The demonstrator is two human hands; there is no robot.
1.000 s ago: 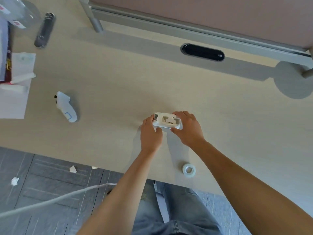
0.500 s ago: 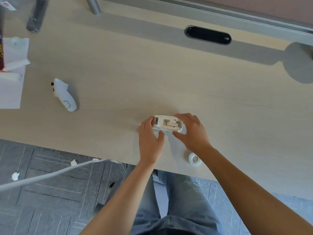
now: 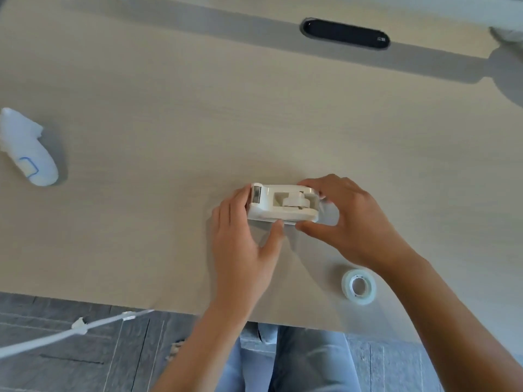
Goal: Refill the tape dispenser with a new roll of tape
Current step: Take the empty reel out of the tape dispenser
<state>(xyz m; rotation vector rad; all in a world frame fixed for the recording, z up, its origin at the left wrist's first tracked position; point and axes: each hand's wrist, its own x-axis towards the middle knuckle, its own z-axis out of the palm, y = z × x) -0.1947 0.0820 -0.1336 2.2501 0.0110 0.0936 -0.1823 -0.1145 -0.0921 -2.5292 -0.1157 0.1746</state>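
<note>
A person seated at a pale wood-grain desk grasps a white tape dispenser with both bare hands, near the middle of the desktop and a little in from its near edge. The left hand wraps the dispenser's cutter end, fingers on the far side and thumb pressed against the near side. The right hand grips the opposite end, fingers curled over the top and thumb under the near lower edge. The dispenser's open top shows a white hub in its cradle.

A new roll of clear tape lies flat on the desk close to the near edge, just beside the right forearm and apart from the dispenser. A white handheld controller with a blue outline mark rests at the left edge of the desk. A dark oval cable slot is set into the desktop along the far edge, within a band of shadow.

Below the near edge, grey floor tiles and the person's blue jeans are visible, with a white cable running across the lower left.
</note>
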